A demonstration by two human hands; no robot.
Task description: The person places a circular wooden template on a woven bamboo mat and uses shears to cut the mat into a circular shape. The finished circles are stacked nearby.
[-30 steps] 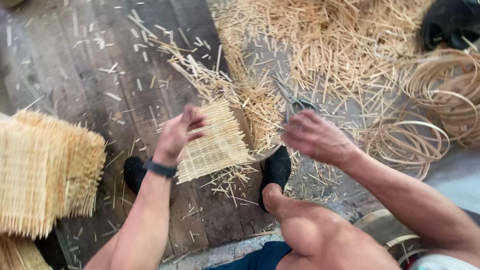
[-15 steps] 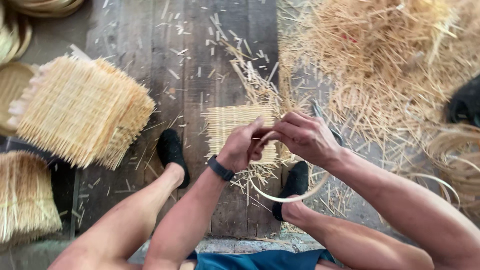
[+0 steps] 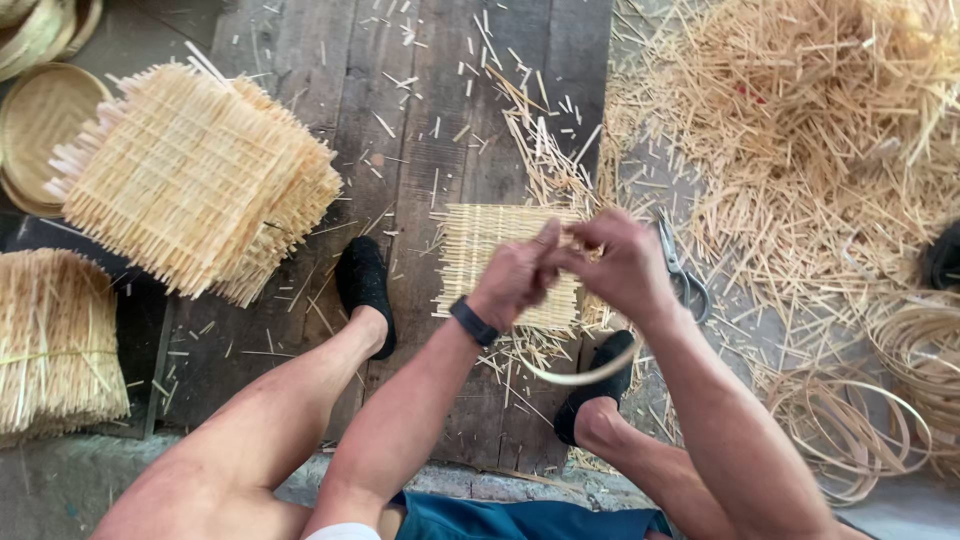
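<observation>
A square woven bamboo mat [image 3: 480,245] lies on the wooden boards between my feet. Above its right half my left hand [image 3: 515,275], with a dark band on the wrist, and my right hand [image 3: 625,265] meet fingertip to fingertip. Both grip a thin curved bamboo strip [image 3: 575,375] that loops down below the hands toward my right shoe. Metal scissors [image 3: 682,275] show just right of my right hand, on the floor beside it as far as I can tell.
A stack of finished woven mats [image 3: 190,180] sits at the left, another bundle [image 3: 55,345] at the far left, round trays [image 3: 35,120] behind. A heap of bamboo offcuts [image 3: 820,140] fills the right; coiled bamboo hoops [image 3: 850,430] lie lower right.
The view has shifted and the mat stack slid toward the left. One second ago my hands were apart with the left on the mat; now they are pressed together on the curved strip.
</observation>
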